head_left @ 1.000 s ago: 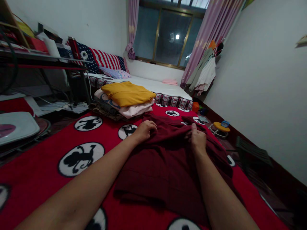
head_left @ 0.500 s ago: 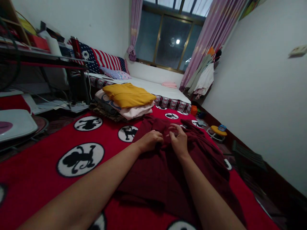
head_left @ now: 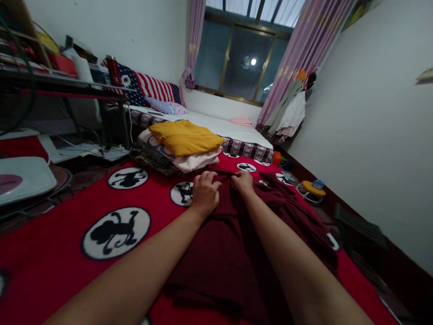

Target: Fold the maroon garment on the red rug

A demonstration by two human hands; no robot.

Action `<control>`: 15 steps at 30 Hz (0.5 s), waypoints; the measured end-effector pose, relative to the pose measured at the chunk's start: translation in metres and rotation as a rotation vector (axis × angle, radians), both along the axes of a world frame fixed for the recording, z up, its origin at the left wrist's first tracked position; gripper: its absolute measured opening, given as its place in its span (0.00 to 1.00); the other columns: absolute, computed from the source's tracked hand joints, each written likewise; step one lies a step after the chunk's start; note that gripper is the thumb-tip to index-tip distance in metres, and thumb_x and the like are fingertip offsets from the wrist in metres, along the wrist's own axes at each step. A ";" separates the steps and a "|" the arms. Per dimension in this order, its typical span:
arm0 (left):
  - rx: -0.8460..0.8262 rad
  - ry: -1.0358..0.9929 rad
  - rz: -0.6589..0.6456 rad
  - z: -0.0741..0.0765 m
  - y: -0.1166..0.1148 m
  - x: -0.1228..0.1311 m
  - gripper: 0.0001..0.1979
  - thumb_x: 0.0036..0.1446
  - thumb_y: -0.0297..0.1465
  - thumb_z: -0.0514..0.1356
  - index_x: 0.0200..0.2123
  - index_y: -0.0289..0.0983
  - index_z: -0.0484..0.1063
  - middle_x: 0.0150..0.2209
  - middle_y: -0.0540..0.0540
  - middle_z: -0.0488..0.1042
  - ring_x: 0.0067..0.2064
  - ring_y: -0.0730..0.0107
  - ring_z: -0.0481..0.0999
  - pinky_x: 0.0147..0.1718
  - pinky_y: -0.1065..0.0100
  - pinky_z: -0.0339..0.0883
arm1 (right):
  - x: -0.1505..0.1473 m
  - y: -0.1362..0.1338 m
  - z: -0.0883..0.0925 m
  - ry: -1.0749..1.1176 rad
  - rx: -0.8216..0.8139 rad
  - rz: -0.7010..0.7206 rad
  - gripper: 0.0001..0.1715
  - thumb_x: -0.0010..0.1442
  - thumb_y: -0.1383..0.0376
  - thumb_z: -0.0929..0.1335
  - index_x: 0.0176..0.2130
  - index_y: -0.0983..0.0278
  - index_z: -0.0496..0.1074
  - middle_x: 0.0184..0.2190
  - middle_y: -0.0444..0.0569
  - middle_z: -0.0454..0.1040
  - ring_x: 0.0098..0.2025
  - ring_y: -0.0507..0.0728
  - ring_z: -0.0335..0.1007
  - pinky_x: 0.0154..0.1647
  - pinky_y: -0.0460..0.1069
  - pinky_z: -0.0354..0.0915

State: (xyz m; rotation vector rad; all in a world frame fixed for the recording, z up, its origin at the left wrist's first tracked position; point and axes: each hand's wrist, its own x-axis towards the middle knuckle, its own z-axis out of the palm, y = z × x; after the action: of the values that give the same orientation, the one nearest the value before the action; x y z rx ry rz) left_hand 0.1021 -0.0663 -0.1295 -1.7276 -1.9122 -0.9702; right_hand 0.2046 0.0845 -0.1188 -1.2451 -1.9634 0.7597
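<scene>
A dark maroon garment (head_left: pixel 216 257) lies spread over a red blanket (head_left: pixel 64 230) printed with black monkey figures in white circles. My left hand (head_left: pixel 205 193) is at the garment's far left edge, its fingers curled down and closed on the cloth. Close by on the right, my right hand (head_left: pixel 242 183) pinches the far edge between thumb and fingers. The part of the garment beyond my right forearm is bunched in loose folds. Just past my left hand stands a stack of folded clothes, with a mustard-yellow garment (head_left: pixel 186 137) on top and a pale pink one (head_left: pixel 196 161) below.
Behind the blanket is a bed (head_left: pixel 209 122) with a white sheet. A cluttered desk (head_left: pixel 67 83) stands at the left, above a white chair seat (head_left: pixel 30 180). On the right are a yellow stool (head_left: pixel 313 188), a dark folding stool (head_left: pixel 360 225) and hanging clothes (head_left: pixel 291 113).
My left hand has shifted left and farther away, to the garment's upper edge. My right hand has moved slightly away from me and closed on the cloth. The garment's upper part lies flatter.
</scene>
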 end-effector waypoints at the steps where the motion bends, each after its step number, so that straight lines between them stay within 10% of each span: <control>1: -0.031 0.022 -0.032 -0.002 0.002 0.000 0.13 0.56 0.29 0.57 0.42 0.41 0.78 0.56 0.42 0.70 0.59 0.52 0.62 0.58 0.50 0.55 | -0.001 0.001 -0.003 0.011 0.013 -0.024 0.07 0.51 0.71 0.67 0.33 0.65 0.74 0.21 0.43 0.73 0.29 0.54 0.73 0.40 0.49 0.69; 8: -0.523 -0.128 -0.033 -0.018 0.016 -0.009 0.38 0.57 0.56 0.50 0.65 0.43 0.58 0.69 0.39 0.50 0.69 0.46 0.45 0.62 0.38 0.40 | 0.027 -0.008 0.003 -0.132 0.067 -0.001 0.24 0.46 0.68 0.74 0.46 0.65 0.72 0.36 0.48 0.75 0.40 0.56 0.73 0.47 0.52 0.67; 15: -0.282 0.034 -0.161 -0.011 0.012 -0.004 0.32 0.59 0.46 0.57 0.63 0.38 0.62 0.69 0.37 0.48 0.70 0.48 0.42 0.65 0.45 0.36 | 0.108 -0.055 0.030 -0.501 0.357 -0.465 0.21 0.60 0.57 0.66 0.51 0.63 0.68 0.45 0.59 0.74 0.50 0.66 0.71 0.48 0.57 0.65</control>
State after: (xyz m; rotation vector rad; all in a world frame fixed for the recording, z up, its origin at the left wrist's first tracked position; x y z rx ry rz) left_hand 0.0980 -0.0544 -0.1401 -2.0696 -1.9902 -0.7458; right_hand 0.3125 0.0292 -0.0888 -1.6794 -1.9420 -0.1471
